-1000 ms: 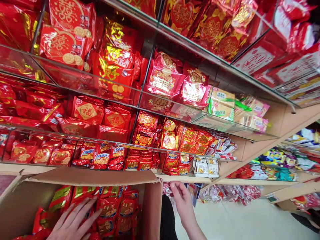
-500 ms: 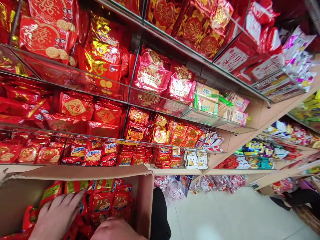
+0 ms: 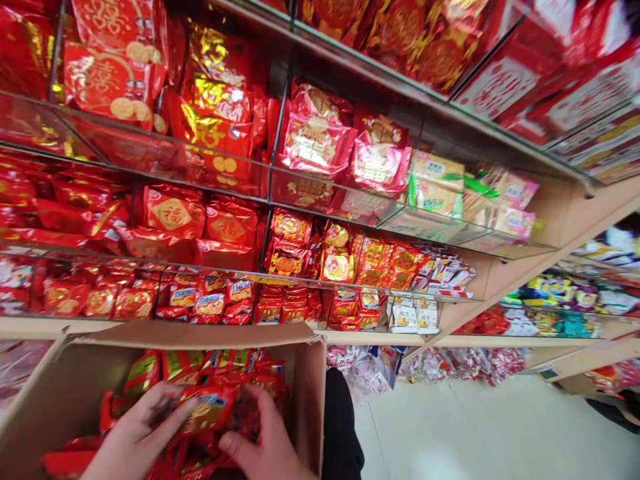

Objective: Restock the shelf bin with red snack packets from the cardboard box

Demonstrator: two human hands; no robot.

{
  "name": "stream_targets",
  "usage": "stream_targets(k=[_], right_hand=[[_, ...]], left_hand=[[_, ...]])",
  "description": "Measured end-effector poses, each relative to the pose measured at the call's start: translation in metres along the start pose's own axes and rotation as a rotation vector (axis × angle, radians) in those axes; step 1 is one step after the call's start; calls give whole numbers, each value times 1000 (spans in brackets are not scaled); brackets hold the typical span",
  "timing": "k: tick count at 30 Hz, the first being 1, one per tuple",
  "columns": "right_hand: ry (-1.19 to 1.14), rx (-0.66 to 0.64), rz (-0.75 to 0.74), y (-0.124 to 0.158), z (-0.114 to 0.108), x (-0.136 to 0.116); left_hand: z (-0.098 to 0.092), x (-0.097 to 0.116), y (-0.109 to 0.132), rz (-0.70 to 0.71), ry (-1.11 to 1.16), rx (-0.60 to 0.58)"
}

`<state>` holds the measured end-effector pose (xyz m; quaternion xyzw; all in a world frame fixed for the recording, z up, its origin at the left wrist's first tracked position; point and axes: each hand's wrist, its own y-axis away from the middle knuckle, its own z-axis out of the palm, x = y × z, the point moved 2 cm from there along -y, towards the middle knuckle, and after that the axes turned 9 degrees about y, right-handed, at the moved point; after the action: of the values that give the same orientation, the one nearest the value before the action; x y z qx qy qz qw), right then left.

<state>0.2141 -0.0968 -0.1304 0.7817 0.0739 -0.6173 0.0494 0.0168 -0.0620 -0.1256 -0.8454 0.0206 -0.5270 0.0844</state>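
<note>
My left hand (image 3: 143, 430) reaches into an open cardboard box (image 3: 190, 333). Its thumb and fingers close on the left end of a red biscuit packet (image 3: 210, 408) with a blue and gold label, lifted slightly over the others. On the right, my right hand (image 3: 267, 437) curves its thumb and fingers round red biscuit packets (image 3: 243, 417); how many is unclear. More red packets (image 3: 270, 377) with gold and green print fill the box beneath and behind both hands.
Tilted shelves with clear fronts (image 3: 320, 287) rise behind the box, holding red wrapped snacks in rows. White packets (image 3: 413, 313) stand at the lower right. Clear bags (image 3: 370, 373) lie on the tiled floor (image 3: 425, 433) below. A dark-clothed leg (image 3: 343, 427) is beside the box.
A biscuit packet has come up in my left hand, whose fingers lay flat before. My right hand has moved right and up around packets. The view has shifted left.
</note>
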Motion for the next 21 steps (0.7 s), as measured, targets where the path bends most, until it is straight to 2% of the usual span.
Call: stream_targets(k=[3,6,9,13,18,21], right_hand=[[-258,10,61,-5,2,-9],[-199,90,108,-8,0,-13],[-117,177,119,-8,-2,-15],[-176,236,182,-7,0,-16],[-192,247,333,-3,4,0],[-161,326,453,2,3,12]], left_hand=[[22,32,15,-185,373,0],[41,53,20,-358,573,-7],[52,58,23,-433,660,42],[56,53,24,-394,646,69],[47,45,23,-230,328,125],[44,42,23,-181,257,125]])
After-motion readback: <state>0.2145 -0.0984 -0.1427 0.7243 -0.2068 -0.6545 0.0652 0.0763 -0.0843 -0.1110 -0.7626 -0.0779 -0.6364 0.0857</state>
